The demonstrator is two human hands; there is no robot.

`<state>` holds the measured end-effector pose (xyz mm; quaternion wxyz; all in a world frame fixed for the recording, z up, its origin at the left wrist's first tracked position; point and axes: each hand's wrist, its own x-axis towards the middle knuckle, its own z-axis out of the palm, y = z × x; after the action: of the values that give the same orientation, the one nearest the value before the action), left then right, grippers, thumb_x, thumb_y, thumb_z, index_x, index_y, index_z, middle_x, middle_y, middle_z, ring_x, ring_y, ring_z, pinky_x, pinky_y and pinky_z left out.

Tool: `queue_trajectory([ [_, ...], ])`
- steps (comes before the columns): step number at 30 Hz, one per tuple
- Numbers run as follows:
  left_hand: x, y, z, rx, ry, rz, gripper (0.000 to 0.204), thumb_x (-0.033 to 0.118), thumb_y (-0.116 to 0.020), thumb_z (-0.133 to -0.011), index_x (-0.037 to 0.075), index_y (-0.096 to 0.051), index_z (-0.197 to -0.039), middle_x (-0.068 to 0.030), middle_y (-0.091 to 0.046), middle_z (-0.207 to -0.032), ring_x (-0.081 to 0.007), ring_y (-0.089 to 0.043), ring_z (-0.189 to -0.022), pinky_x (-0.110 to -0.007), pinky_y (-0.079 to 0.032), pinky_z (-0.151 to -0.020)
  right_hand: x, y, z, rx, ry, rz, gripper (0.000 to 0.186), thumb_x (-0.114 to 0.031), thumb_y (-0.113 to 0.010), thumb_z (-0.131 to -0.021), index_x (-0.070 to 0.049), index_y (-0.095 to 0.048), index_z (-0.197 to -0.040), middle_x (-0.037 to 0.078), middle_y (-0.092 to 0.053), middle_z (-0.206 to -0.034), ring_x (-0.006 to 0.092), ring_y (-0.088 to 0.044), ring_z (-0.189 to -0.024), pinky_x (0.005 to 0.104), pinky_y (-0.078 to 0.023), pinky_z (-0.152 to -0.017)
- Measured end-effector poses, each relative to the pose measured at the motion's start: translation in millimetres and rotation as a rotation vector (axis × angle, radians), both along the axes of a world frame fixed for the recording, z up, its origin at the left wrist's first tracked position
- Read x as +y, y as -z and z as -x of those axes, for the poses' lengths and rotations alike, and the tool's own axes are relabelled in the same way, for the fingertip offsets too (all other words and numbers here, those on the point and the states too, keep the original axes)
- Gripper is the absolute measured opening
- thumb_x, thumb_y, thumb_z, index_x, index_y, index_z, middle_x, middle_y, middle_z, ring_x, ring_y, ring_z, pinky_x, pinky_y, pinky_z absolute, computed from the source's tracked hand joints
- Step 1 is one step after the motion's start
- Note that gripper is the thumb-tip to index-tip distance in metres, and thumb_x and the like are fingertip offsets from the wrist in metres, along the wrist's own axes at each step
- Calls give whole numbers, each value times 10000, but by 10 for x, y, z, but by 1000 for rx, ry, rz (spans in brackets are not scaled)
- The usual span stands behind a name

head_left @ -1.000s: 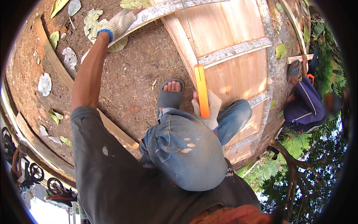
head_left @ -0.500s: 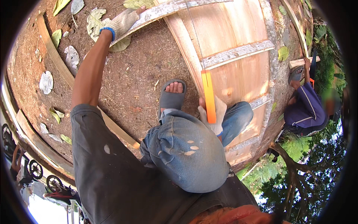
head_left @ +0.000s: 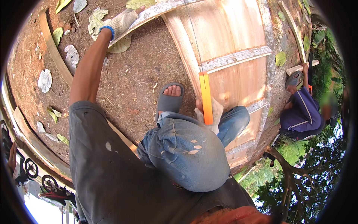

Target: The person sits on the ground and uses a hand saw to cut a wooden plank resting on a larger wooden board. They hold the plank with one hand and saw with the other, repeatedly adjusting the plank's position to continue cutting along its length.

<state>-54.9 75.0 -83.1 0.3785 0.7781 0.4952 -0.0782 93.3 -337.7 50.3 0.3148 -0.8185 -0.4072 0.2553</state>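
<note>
My left hand, in a pale knit glove with a blue cuff, closes over the left end of a rough-edged wooden strip, thumb lying along its top. Close by my bent knee, my gloved right hand is wrapped round the orange handle of a handsaw. Its thin blade, seen nearly edge-on, runs away from me and meets the strip at the far edge of the view. Under the saw lies a wooden panel with pale crosspieces. Part of the right hand is hidden behind the handle.
My sandalled foot stands on bare soil left of the panel. A long curved slat and dry leaves lie further left. At the right, another person crouches beside a short wood piece. Motorbikes stand at lower left.
The view has shifted slightly, so the panel appears a little lower and further left. The saw has moved slightly away from me over the panel. Both hands keep their holds.
</note>
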Motion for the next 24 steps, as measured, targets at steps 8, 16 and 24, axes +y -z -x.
queue_trajectory([
  [8,-30,-318,-74,4,-14,280,801,780,-385,-972,41,-660,-1114,-103,-664,-853,-175,-661,-775,-382,-536,-742,1097,145,-396,135,21,21,236,-199,-808,-858,-27,-688,-965,131,-654,-733,248,-668,-646,365,-517,-603],
  [16,-70,-487,-147,33,3,184,732,697,-415,-999,23,-644,-1170,-123,-670,-850,-213,-681,-850,-382,-528,-846,1559,439,-361,198,91,-73,275,-244,-847,-852,-45,-671,-924,111,-704,-775,203,-693,-702,351,-557,-684],
  [24,-440,-631,-154,-266,93,-257,739,656,-693,-883,66,-644,-1326,-216,-748,-903,-341,-753,-939,-449,-572,-862,1610,477,-380,86,-4,-121,313,-308,-858,-835,-75,-670,-926,122,-716,-807,276,-713,-745,377,-564,-693],
])
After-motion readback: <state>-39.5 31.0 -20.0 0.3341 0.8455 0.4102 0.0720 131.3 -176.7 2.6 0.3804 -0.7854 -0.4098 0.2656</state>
